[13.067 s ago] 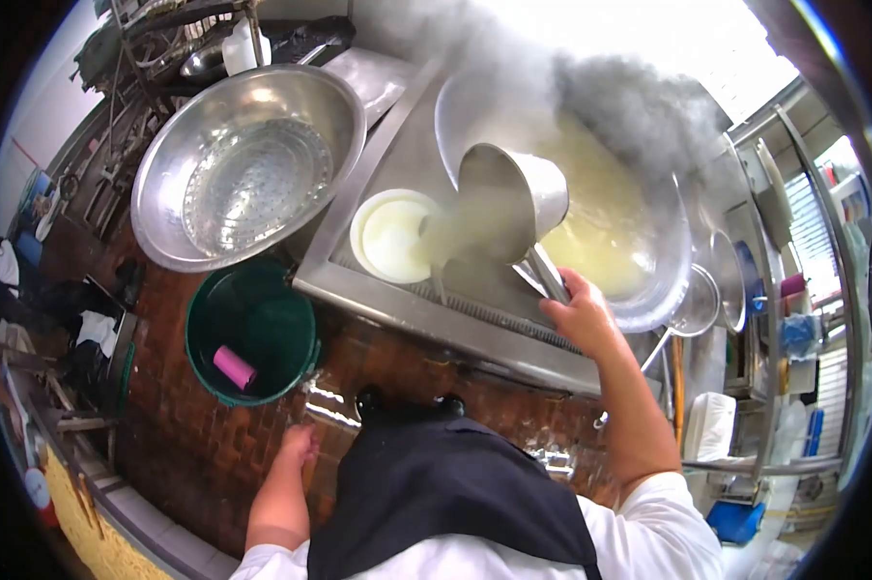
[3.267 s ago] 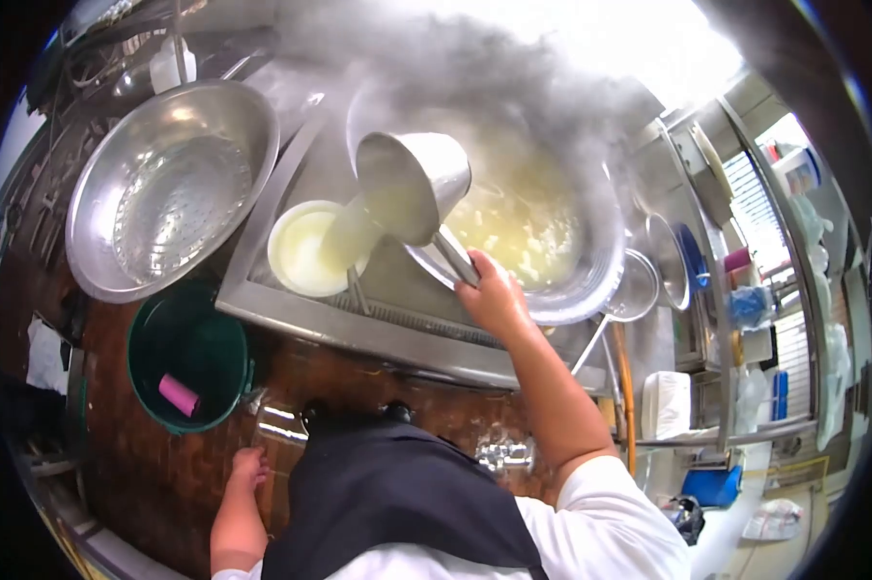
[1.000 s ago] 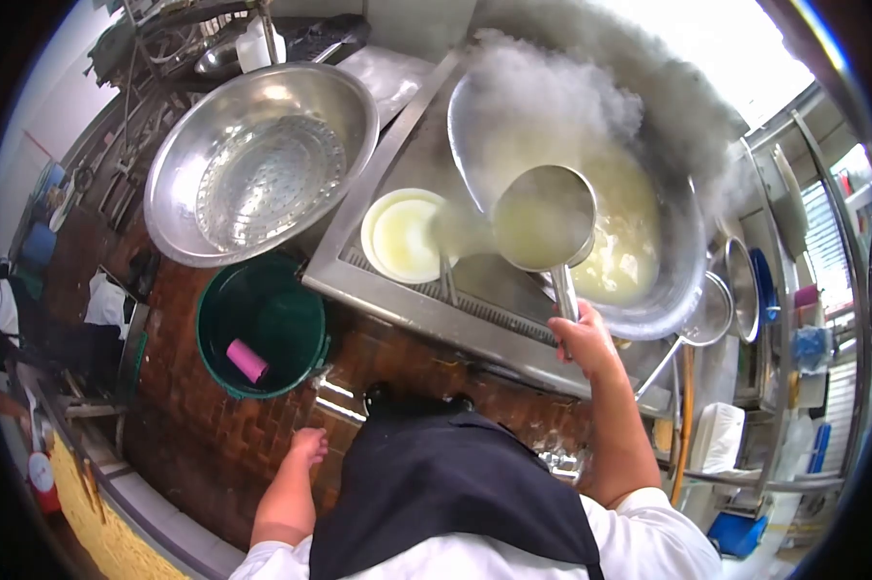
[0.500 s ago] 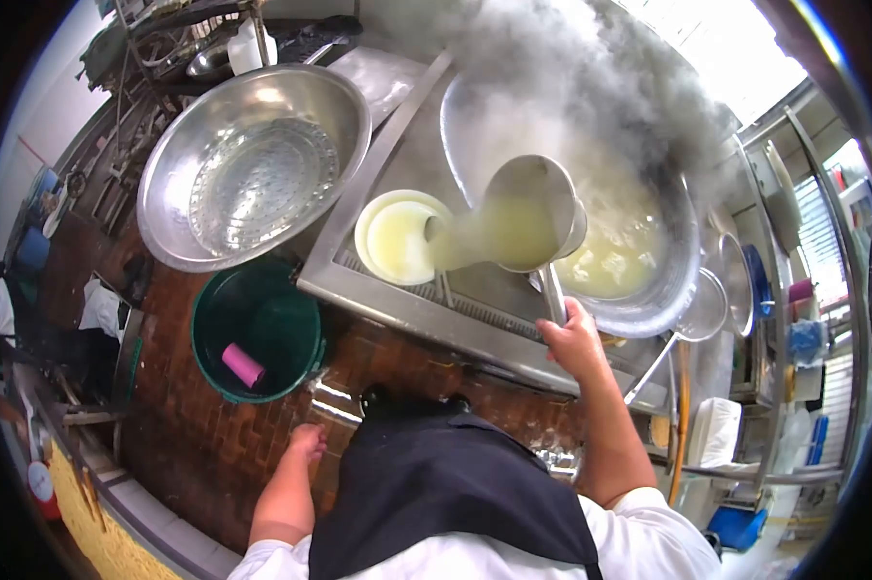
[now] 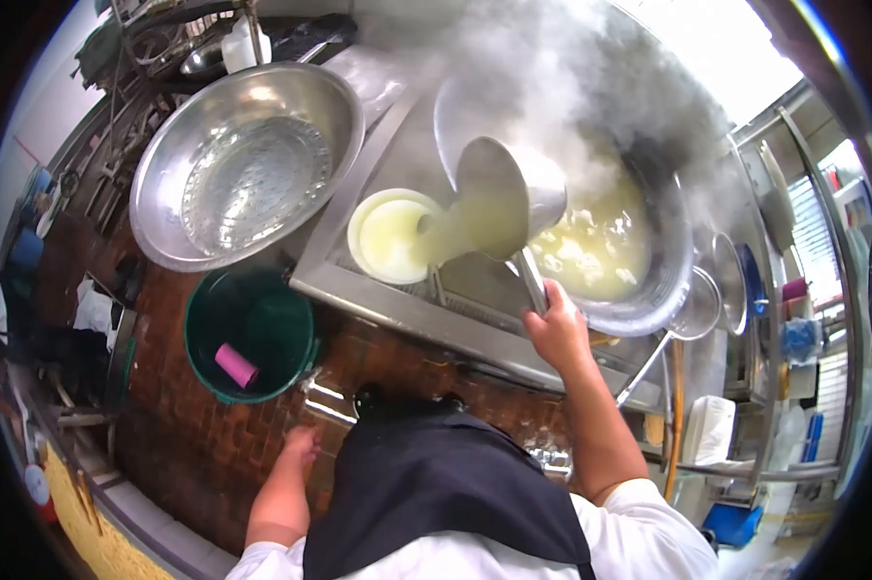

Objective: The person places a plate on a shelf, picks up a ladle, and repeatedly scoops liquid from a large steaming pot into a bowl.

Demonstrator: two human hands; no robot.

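- Beside the steaming wok, on its left, the right hand is clenching the handle of a large metal ladle and tipping it.
- Pale yellow liquid is pouring from the ladle into a white bucket that is sitting in the steel tabletop just left of the wok.
- Well below the wok, the left hand is hanging by the dark apron, holding nothing; whether its fingers are curling cannot be told.
- Further left of the wok, a big steel basin with a perforated strainer inside is standing; under it a green bucket is holding a pink object.
- Risk, as judged: the stream is running close to the white bucket's near rim, so tipping faster could be sending hot liquid onto the tabletop and the wet brick floor.
- Risk, as judged: thick steam is veiling the wok, so scalding of the forearm is looking possible.
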